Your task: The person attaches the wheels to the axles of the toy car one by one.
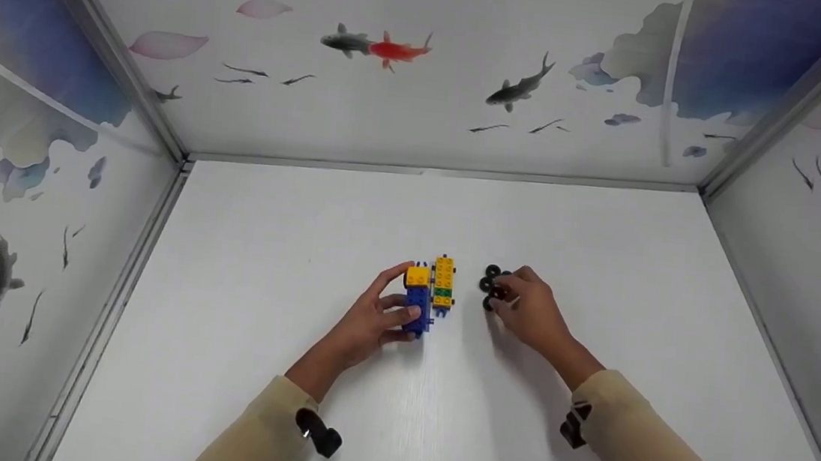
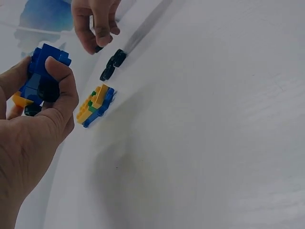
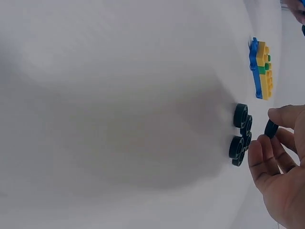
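Note:
My left hand grips a toy truck built of blue bricks with a yellow block at one end. Black wheels show on the truck's side in the left wrist view. Between thumb and fingers my right hand pinches a small black wheel, held above the table. Just below that hand, several loose black wheels lie clustered on the table. A second toy vehicle body, with yellow and green bricks on a blue base, sits right of the truck; neither hand touches it.
The white tabletop is enclosed at the back and sides by panels printed with fish and petals. A metal rail runs along the back edge. Black wrist cameras are strapped over both sleeves.

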Demonstrator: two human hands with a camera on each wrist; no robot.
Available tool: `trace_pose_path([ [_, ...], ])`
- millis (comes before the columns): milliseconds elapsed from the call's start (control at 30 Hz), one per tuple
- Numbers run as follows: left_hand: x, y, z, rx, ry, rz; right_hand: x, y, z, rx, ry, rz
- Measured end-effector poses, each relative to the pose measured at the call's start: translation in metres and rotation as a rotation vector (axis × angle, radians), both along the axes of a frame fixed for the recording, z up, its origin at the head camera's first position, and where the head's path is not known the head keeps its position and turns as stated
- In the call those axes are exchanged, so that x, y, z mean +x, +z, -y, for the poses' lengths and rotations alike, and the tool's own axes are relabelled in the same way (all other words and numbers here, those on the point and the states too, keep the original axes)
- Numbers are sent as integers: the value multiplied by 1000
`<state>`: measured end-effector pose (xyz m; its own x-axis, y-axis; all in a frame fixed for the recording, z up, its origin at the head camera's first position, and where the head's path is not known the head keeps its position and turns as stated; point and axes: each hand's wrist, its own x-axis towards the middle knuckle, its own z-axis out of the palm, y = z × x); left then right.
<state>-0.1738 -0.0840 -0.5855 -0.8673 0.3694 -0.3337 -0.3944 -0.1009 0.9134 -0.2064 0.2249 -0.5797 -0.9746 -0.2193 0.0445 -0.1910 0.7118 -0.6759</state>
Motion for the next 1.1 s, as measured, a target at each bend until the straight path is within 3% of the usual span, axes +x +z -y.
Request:
trace_pose_path([
  [367, 0, -1, 1, 12, 27, 29, -4, 13, 25, -61, 52, -3],
  [1100, 1, -2, 2, 40, 23, 9, -1, 27, 63, -180, 152, -6],
])
